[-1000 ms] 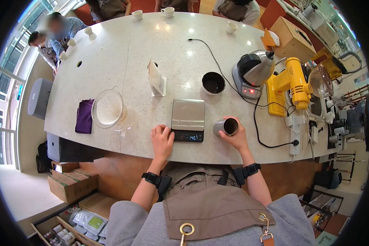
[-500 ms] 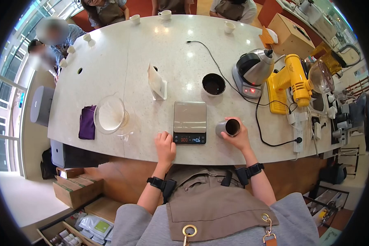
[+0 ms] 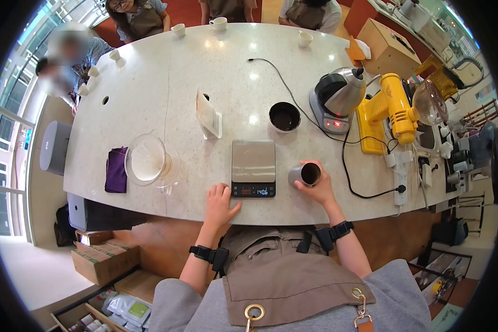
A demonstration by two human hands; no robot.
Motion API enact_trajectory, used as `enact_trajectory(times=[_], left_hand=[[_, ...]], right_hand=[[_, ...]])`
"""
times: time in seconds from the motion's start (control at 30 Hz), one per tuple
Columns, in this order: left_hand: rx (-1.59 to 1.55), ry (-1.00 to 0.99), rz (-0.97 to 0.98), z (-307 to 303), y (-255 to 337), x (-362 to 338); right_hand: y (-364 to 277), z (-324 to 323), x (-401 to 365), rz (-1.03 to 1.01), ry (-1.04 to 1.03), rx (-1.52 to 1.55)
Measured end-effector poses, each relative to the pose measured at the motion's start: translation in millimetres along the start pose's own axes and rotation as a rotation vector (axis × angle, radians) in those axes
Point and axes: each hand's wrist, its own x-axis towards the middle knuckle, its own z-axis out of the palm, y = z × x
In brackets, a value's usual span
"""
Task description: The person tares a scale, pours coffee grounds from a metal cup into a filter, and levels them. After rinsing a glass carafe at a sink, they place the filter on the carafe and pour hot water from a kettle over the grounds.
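Observation:
My right hand (image 3: 318, 191) is wrapped round a grey metal cup (image 3: 296, 176), whose dark inside shows through its tilted mouth. It stays to the right of a digital scale (image 3: 253, 161) with a bare steel plate; the lit display reads 140.6. Just left of the scale's lower corner, my left hand (image 3: 220, 205) lies flat on the table with fingers stretched and thumb apart, holding nothing. Left of that hand stands a glass server with a paper-lined dripper (image 3: 146, 159). Beyond the scale sit a bowl of dark liquid (image 3: 285, 117) and an upright white card stand (image 3: 207, 117).
A folded purple cloth (image 3: 116, 170) lies at the left. To the right stand an electric kettle (image 3: 340, 94), a yellow grinder (image 3: 395, 108) and a power strip (image 3: 400, 180) with a looping black cable. Several white cups (image 3: 218, 23) line the far edge, where other people are.
My left hand has opened out, its thumb now spread away from the fingers. The right hand still holds the cup. The whole view has shifted slightly.

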Motion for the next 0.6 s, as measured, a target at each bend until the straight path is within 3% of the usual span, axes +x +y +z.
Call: enact_trajectory(times=[0.33, 0.6], left_hand=[[-0.002, 0.034, -0.085, 8.6, 1.0, 3.2], [0.009, 0.097, -0.023, 7.1, 3.2, 4.8]], right_hand=[[-2.1, 2.8, 1.8, 0.006, 0.049, -0.042], [0.3, 2.7, -3.1, 0.027, 0.022, -0.032]])
